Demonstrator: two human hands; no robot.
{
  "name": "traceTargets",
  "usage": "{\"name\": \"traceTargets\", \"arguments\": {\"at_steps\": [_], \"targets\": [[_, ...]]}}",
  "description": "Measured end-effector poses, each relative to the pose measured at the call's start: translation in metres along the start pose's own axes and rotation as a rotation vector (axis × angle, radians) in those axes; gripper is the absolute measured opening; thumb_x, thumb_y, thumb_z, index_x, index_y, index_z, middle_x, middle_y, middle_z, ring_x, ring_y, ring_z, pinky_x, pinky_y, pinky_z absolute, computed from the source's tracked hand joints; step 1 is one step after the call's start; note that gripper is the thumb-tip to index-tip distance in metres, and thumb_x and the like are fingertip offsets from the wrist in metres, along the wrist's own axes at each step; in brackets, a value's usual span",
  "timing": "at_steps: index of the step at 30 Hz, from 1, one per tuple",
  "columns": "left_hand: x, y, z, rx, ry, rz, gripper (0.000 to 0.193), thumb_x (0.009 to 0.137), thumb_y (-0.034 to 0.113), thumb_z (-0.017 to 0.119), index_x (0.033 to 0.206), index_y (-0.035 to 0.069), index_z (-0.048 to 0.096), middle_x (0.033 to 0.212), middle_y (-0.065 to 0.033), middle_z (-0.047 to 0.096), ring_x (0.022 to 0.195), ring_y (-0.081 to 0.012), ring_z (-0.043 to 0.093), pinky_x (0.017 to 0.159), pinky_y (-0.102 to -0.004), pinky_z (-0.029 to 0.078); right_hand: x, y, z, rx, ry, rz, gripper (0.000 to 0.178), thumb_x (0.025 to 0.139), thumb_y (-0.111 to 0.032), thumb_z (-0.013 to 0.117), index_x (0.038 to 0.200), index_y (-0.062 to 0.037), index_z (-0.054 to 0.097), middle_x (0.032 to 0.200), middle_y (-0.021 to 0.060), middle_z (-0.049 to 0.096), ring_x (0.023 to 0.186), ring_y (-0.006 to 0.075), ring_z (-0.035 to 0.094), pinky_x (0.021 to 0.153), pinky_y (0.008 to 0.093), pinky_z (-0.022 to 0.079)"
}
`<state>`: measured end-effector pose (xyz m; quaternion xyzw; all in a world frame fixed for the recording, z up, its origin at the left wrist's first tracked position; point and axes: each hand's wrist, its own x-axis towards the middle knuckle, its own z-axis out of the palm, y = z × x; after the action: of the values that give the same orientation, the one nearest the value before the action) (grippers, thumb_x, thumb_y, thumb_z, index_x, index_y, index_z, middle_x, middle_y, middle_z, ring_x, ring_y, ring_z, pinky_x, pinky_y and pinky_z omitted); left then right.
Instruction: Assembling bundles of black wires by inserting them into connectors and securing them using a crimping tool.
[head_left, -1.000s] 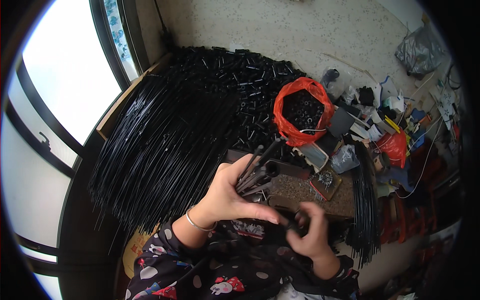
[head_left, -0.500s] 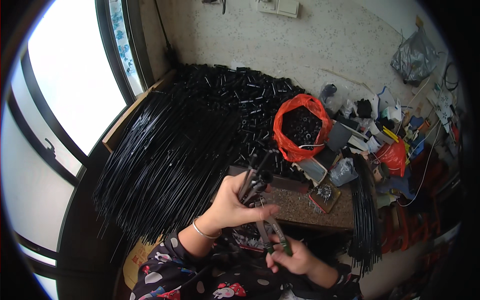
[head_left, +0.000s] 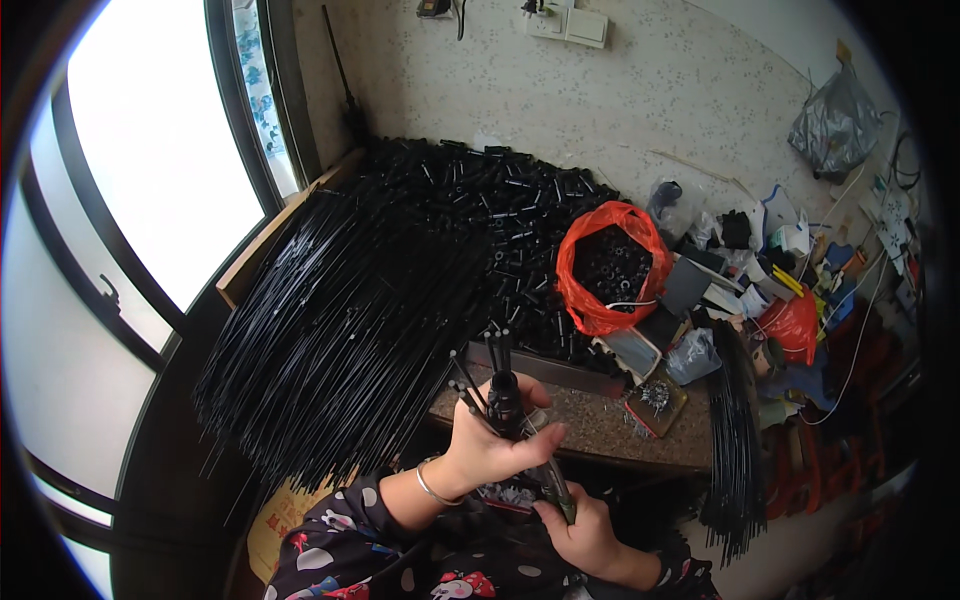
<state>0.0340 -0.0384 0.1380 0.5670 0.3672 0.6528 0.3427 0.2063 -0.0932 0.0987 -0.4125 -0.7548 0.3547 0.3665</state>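
In the middle foreground, my left hand (head_left: 478,452) is wrapped round a black tubular piece (head_left: 505,398). Several thin black rods (head_left: 466,388) with rounded ends fan out from the same grip. Lower and to the right, my right hand (head_left: 588,538) grips the handles of a pair of pliers (head_left: 552,488), which are squeezed close together. The pliers' jaws reach up beside my left thumb, against the underside of the tubular piece. My left hand hides exactly what the jaws bite on.
Long black rods (head_left: 310,340) lie heaped at left, with many short black tubes (head_left: 520,205) behind. A red plastic bag (head_left: 578,305) holds small dark parts. Nearby sits a small tray (head_left: 668,422) of metal bits. More rods (head_left: 735,450) hang off the table (head_left: 590,408) at right.
The pliers' handles, spread before, have come together in my right hand. My left hand has turned, so the black tubular piece points more upright and the rods spread apart.
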Motion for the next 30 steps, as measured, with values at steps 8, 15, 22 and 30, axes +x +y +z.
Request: {"name": "traceTargets", "arguments": {"at_steps": [8,15,22,30], "targets": [[0.010,-0.008,-0.039,-0.474,-0.263,-0.048,0.027,0.072,0.005,0.072,0.089,0.002,0.050,0.074,-0.0040,0.056,0.070,-0.0118,0.055,0.064,-0.0258,0.045,0.006,0.021,-0.057,0.611,-0.163,0.082,0.049,0.068,0.011,0.057,0.114,-0.0013,0.046,0.118,0.0130,0.045,0.092,0.0190,0.054,0.082,0.0308,0.044],[0.002,-0.014,-0.037,-0.473,-0.410,-0.159,0.036,0.070,0.026,0.077,0.081,0.003,0.050,0.069,-0.0023,0.054,0.063,-0.0106,0.051,0.057,-0.0237,0.042,0.024,-0.020,-0.094,-0.406,-0.053,-0.464,0.018,0.056,-0.011,0.069,0.071,-0.0064,0.061,0.105,0.0066,0.055,0.105,0.0342,0.043,0.088,0.0489,0.033],[-0.005,-0.015,-0.035,-0.190,-0.277,-0.074,0.051,0.070,0.037,0.075,0.089,-0.002,0.049,0.071,-0.0025,0.049,0.064,-0.0110,0.051,0.055,-0.0237,0.043,0.031,-0.031,-0.100,-1.020,0.073,-0.671,0.013,0.056,-0.019,0.066,0.066,-0.0119,0.061,0.104,-0.0060,0.055,0.109,0.0312,0.041,0.093,0.0565,0.019],[-0.007,-0.015,-0.032,-0.218,-0.188,-0.088,0.048,0.070,0.043,0.073,0.083,0.002,0.051,0.073,0.0004,0.049,0.063,-0.0079,0.047,0.057,-0.0209,0.039,0.032,-0.041,-0.107,-1.009,0.116,-0.802,0.023,0.060,-0.008,0.068,0.083,-0.0095,0.067,0.104,0.0039,0.054,0.098,0.0278,0.048,0.085,0.0449,0.036]]}}
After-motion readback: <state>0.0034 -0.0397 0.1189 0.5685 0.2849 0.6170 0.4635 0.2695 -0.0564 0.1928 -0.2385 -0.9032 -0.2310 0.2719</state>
